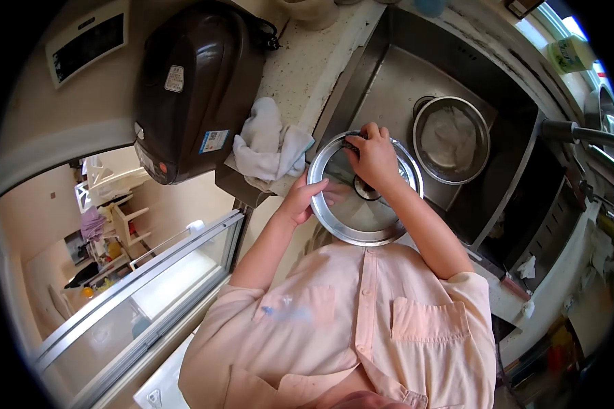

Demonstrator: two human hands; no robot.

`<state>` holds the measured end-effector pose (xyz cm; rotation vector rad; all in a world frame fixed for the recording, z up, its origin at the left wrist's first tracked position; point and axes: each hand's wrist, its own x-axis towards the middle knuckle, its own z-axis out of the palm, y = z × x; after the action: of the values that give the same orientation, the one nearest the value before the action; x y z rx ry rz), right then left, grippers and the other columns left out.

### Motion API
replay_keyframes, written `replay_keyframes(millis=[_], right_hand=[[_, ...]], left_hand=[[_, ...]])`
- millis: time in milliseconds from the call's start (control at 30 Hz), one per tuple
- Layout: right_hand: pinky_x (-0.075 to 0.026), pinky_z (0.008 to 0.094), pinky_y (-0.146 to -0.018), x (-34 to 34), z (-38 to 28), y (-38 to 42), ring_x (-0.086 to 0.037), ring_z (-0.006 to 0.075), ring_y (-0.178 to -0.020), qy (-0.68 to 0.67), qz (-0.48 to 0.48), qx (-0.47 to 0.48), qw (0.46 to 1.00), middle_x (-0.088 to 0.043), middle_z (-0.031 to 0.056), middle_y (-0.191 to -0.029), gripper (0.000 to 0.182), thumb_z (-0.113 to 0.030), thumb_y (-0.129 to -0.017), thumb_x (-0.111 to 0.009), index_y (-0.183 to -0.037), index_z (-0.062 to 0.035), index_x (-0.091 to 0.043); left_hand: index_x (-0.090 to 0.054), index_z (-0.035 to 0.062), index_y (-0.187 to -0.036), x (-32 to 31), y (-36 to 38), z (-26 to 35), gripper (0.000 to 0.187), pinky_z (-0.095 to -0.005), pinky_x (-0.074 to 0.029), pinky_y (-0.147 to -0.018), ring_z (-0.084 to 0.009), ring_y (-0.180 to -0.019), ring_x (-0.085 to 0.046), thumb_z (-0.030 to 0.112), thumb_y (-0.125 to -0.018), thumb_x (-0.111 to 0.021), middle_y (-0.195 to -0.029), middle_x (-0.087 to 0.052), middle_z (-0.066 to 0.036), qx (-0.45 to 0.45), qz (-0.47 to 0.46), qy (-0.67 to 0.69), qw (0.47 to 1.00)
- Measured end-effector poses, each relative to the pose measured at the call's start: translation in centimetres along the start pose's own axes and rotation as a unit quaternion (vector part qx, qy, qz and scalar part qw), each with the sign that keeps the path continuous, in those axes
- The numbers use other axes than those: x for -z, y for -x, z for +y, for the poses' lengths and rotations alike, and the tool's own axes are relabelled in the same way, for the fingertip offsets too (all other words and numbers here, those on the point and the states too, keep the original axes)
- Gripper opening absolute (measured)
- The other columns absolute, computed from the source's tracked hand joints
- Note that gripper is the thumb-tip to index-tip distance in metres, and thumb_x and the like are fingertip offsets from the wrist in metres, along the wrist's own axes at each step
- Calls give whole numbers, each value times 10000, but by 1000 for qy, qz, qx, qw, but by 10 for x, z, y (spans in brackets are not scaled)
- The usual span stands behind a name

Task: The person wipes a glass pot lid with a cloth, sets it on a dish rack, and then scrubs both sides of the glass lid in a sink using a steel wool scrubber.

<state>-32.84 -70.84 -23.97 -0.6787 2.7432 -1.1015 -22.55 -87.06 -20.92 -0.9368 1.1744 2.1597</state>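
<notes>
A round glass pot lid (361, 218) with a steel rim is held over the near edge of the steel sink (389, 75). My left hand (299, 201) grips the lid's left rim, fingers showing through the glass. My right hand (375, 160) lies on top of the lid near its upper rim, fingers closed on a small dark scrubbing pad (351, 144) pressed against the glass. The lid's knob (366, 189) shows just under my right wrist.
A steel bowl (451, 140) sits in the sink to the right of the lid. A crumpled white cloth (269, 146) lies on the speckled counter beside a dark rice cooker (191, 88). A black faucet (583, 133) reaches in from the right.
</notes>
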Motion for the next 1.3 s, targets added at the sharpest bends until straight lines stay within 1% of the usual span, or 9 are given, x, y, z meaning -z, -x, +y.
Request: replay_keyframes(millis=[133, 400, 500, 700, 800, 1000, 1100, 1167, 1300], right_hand=[[-478, 383, -754, -6, -6, 3, -514, 310, -893, 6, -5, -45, 999, -549, 107, -932, 250, -150, -670, -689, -916, -110, -688], [-456, 392, -802, 1, -27, 10, -513, 322, -909, 27, -46, -61, 997, -553, 115, -964, 276, -117, -665, -677, -941, -103, -681], [-453, 393, -805, 2, -44, 11, -506, 328, -918, 32, -23, -58, 998, -537, 129, -981, 286, -84, -660, -667, -945, -89, -676], [-441, 409, -805, -5, -52, 13, -477, 346, -951, 55, 45, -54, 996, -514, 145, -1008, 268, -33, -670, -642, -934, -68, -665], [-436, 414, -805, -9, -44, 4, -473, 343, -950, 70, 70, -89, 991, -514, 145, -1005, 253, -26, -669, -641, -919, -63, -661], [-438, 388, -802, -29, -55, 5, -474, 334, -916, 94, 43, -72, 992, -525, 132, -985, 239, -30, -645, -644, -879, -65, -679], [-447, 374, -783, -31, -74, 18, -479, 324, -903, 90, 15, -23, 996, -531, 117, -976, 224, -39, -641, -643, -858, -74, -688], [-460, 376, -753, -24, -71, 19, -490, 312, -878, 105, 18, 12, 994, -534, 101, -968, 219, -39, -644, -634, -849, -83, -696], [-470, 380, -737, -23, -51, -1, -495, 321, -867, 192, 12, -74, 979, -535, 104, -965, 248, -23, -647, -617, -868, -98, -701]], left_hand=[[-375, 66, -1193, -1, 0, 8, 344, -323, -543, -630, -284, -807, -655, 94, -878, -512, -998, -611, -221, -8, -24, -43, 999], [-398, 35, -1171, -8, 13, -2, 295, -358, -549, -624, -275, -774, -647, 61, -894, -497, -912, -612, -160, -63, 68, -43, 995], [-448, 24, -1105, 9, 6, -11, 232, -353, -541, -584, -255, -718, -647, 130, -906, -502, -814, -621, -141, 35, 67, 37, 996], [-528, 21, -902, 7, -3, -31, 200, -337, -511, -478, -217, -524, -617, 220, -905, -530, -678, -603, -110, -99, 145, -189, 966], [-557, -11, -813, 4, -8, -39, 267, -310, -464, -427, -201, -459, -606, 242, -896, -537, -566, -600, -85, -157, 157, -179, 959], [-579, -9, -812, 6, -6, -30, 254, -326, -465, -442, -207, -458, -610, 231, -887, -542, -574, -609, -106, -160, 123, -240, 950], [-556, 16, -756, 8, -13, -37, 234, -310, -441, -420, -173, -447, -587, 206, -892, -546, -556, -578, -64, -347, 166, -319, 866], [-584, -1, -775, 14, -16, -43, 239, -334, -453, -463, -212, -486, -609, 214, -874, -555, -569, -601, -107, -262, 155, -295, 906], [-607, -7, -822, 6, -5, -28, 245, -361, -447, -511, -256, -560, -626, 232, -854, -571, -579, -605, -143, -139, 135, -251, 948]])
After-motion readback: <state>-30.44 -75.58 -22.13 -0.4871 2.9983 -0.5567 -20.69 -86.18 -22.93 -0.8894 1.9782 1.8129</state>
